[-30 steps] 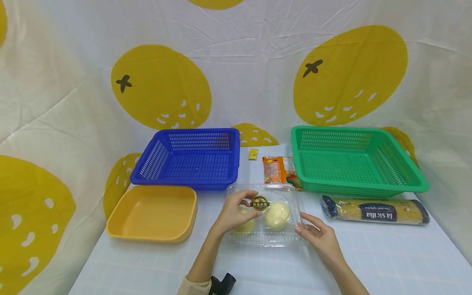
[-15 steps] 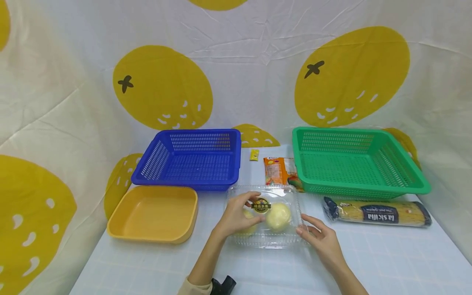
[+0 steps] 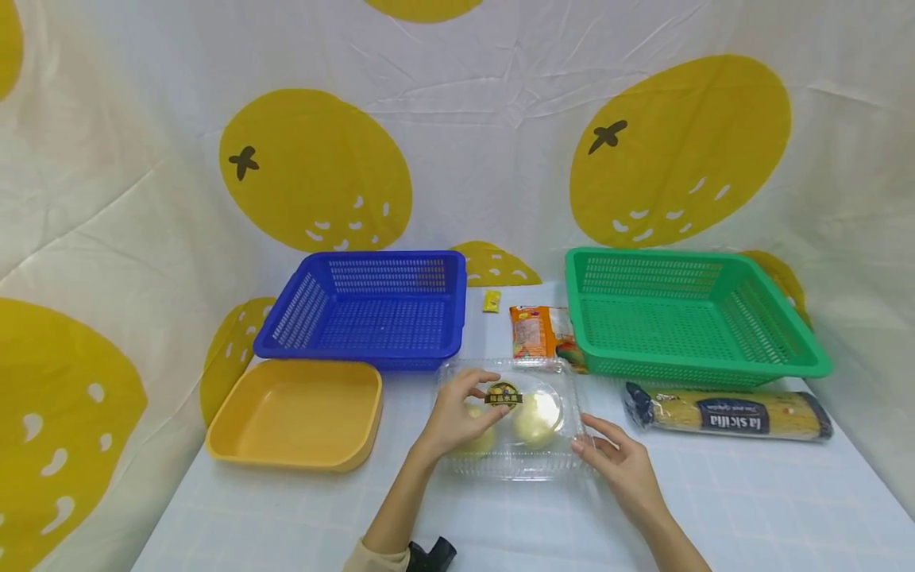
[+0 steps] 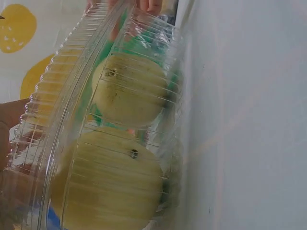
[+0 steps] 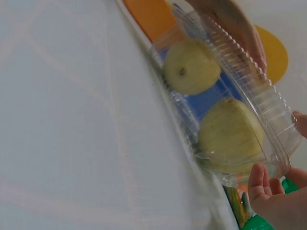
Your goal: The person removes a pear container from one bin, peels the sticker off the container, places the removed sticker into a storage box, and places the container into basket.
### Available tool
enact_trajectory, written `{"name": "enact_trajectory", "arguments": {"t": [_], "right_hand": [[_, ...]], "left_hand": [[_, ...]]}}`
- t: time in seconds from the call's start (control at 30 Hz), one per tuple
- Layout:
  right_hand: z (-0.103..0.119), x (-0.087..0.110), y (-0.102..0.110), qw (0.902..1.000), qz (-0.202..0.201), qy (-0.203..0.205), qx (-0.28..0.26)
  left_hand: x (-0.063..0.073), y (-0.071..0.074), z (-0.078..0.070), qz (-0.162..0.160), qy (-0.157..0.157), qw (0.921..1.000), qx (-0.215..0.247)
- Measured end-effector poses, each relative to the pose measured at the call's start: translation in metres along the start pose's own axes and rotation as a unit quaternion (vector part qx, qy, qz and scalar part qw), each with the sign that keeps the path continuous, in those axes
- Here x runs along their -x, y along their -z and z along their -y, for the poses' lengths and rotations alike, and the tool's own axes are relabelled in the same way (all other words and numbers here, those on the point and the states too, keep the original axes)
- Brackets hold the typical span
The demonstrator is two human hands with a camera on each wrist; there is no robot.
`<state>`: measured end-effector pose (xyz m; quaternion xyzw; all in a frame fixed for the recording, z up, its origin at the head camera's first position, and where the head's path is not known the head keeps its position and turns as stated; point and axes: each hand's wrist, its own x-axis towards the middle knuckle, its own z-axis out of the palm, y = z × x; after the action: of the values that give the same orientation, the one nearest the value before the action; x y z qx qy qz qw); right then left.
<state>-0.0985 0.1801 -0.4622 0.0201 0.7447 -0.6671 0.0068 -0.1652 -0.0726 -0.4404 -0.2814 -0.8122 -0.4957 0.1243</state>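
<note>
- Green perforated plastic basket (image 3: pixel 650 326): rear right; its left corner covers part of an orange printed pouch (image 3: pixel 529 334).
- Blue perforated plastic basket (image 3: pixel 379 326): rear left.
- Yellow-orange plastic tray (image 3: pixel 296 413): directly in front of the blue basket.
- Clear ribbed plastic box (image 3: pixel 518 467): positioned between both hands, right of the tray; holds two pale-yellow round fruits (image 3: pixel 538 419).
- Right hand (image 3: pixel 622 465): grasps the box's right edge; placement essentially unchanged from half a second earlier.
- Left hand (image 3: pixel 457 409): unclenched, loosely bent fingers resting on the lid (image 3: pixel 529 372); partly hides the left-hand fruit.
- Right-hand fruit: brighter glare now masks it.
</note>
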Motion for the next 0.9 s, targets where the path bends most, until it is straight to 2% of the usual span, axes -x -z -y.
{"name": "enact_trajectory", "arguments": {"t": [0.23,0.5,0.7,0.77,0.9], "right_hand": [[-0.0017,-0.0011,-0.0015,1.0000,-0.002,0.001,-0.002],[-0.0031,-0.0007,0.0009,1.0000,-0.001,0.004,-0.004],[-0.0038,-0.0011,0.0018,0.9999,0.004,0.012,-0.007],[-0.0043,-0.0011,0.0015,0.9998,0.006,0.017,-0.007],[-0.0055,-0.0015,0.0002,0.9994,0.007,0.033,0.002]], "left_hand": [[0.0015,-0.0008,-0.0020,0.025,-0.008,0.9968,-0.075],[-0.0018,-0.0008,-0.0034,0.058,0.014,0.9949,-0.081],[-0.0038,0.0013,-0.0027,0.055,0.035,0.9970,-0.043],[-0.0034,0.0021,-0.0032,0.053,0.046,0.9975,0.004],[-0.0013,0.0011,-0.0035,0.058,0.041,0.9945,0.076]]}}
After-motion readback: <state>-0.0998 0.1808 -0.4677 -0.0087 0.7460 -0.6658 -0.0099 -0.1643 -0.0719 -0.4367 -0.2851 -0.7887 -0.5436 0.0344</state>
